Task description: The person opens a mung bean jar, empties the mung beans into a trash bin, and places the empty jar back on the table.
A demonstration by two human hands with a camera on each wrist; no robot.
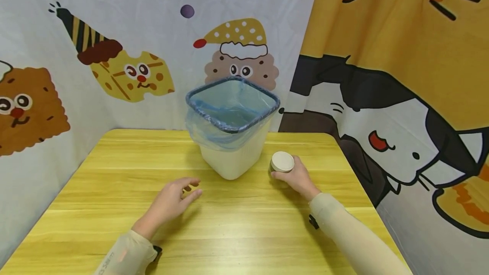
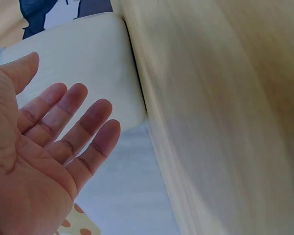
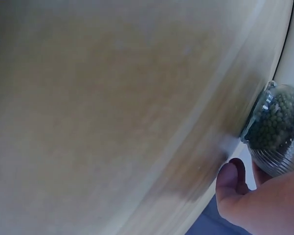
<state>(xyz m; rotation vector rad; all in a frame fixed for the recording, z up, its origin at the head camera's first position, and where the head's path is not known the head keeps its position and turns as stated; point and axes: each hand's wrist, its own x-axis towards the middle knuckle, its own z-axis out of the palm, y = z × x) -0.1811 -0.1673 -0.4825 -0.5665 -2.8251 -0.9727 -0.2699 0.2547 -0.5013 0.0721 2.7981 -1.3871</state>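
Note:
In the head view my right hand (image 1: 298,177) grips a small jar with a cream-coloured lid (image 1: 282,161), thumb in front and fingers round the far side. The right wrist view shows the jar's clear ribbed wall (image 3: 279,122) with small green bean-like grains inside; its base is at or very near the tabletop. My left hand (image 1: 170,200) hovers over the table with fingers loosely bent and nothing in it; its palm (image 2: 44,152) faces the bin in the left wrist view. Between and beyond the hands stands a cream bin (image 1: 237,160), lined with a translucent blue bag (image 1: 214,133).
The yellow wood-grain table (image 1: 229,232) carries the bin near its far edge. A dark blue ring (image 1: 229,130) runs round the bin's mouth, over the bag. Cartoon-printed white cloth (image 1: 153,20) hangs behind, with a yellow printed curtain (image 1: 401,37) on the right.

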